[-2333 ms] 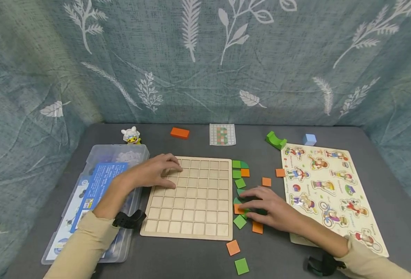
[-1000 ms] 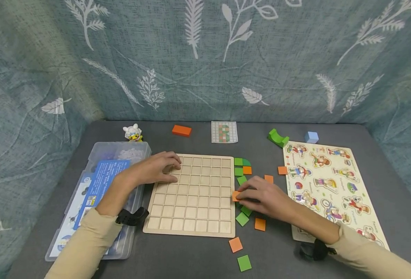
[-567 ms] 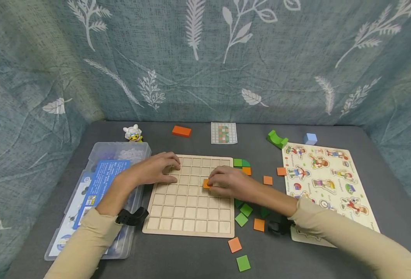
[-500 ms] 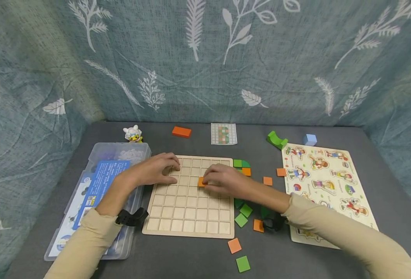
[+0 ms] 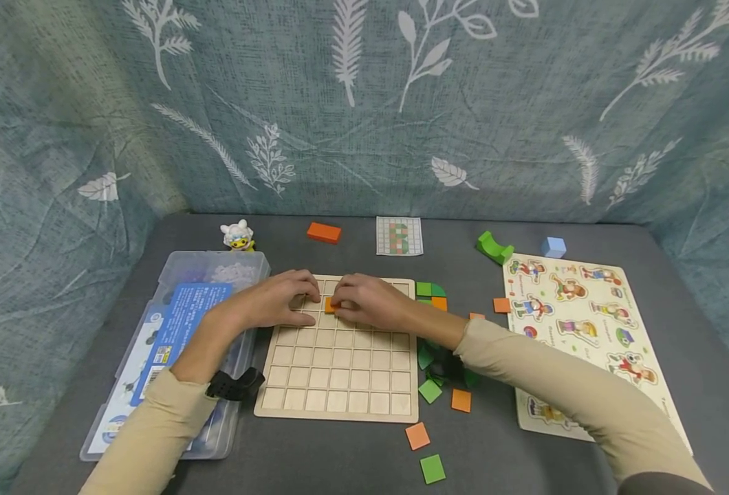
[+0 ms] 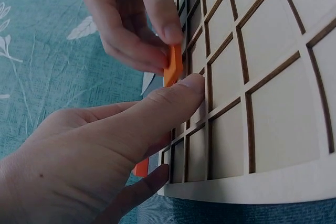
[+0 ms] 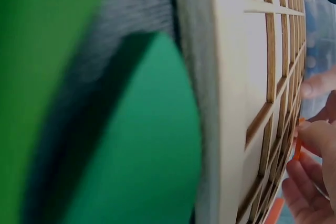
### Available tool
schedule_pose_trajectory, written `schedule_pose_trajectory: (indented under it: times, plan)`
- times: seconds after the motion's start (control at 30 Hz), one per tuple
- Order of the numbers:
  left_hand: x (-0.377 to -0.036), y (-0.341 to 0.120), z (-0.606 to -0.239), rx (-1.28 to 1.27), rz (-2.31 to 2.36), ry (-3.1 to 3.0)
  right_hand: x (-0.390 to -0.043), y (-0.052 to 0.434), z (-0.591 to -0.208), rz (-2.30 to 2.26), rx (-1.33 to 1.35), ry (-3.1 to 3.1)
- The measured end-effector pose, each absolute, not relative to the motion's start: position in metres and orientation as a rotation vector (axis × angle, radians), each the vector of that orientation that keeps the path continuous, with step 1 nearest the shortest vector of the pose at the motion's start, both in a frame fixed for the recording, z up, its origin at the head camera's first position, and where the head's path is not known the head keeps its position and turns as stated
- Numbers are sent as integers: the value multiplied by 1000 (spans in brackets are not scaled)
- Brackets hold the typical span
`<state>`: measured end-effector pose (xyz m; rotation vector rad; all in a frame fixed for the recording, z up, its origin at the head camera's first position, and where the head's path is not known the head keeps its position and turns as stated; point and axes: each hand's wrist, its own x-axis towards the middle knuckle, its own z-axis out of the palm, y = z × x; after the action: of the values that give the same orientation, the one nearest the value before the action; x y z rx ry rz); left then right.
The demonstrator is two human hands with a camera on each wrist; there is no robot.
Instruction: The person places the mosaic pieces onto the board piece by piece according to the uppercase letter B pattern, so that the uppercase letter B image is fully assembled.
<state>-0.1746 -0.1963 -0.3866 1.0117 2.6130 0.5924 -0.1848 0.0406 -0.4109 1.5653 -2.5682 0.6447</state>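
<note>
I see a teal fabric backdrop printed with white leaves and feathery fronds hanging behind the work area and wrapping round on both sides, creased and rumpled on the left. Below it lies a flat dark grey tabletop, its far edge meeting the cloth in a straight line. The light looks even and soft from where I sit, with faint shadows only. In my left wrist view the same leaf-printed cloth fills the space beyond the table.
</note>
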Motion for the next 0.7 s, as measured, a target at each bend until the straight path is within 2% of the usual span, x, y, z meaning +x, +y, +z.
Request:
schedule_pose_trajectory:
  times: [0.53,0.7]
  plan:
    - [-175,-196,-384,999,593,2600,-187,32,-408,645,1493,-2694]
    - [-175,-195,-385,1000,603,2599,-177,46,-398,676,1470,-2679]
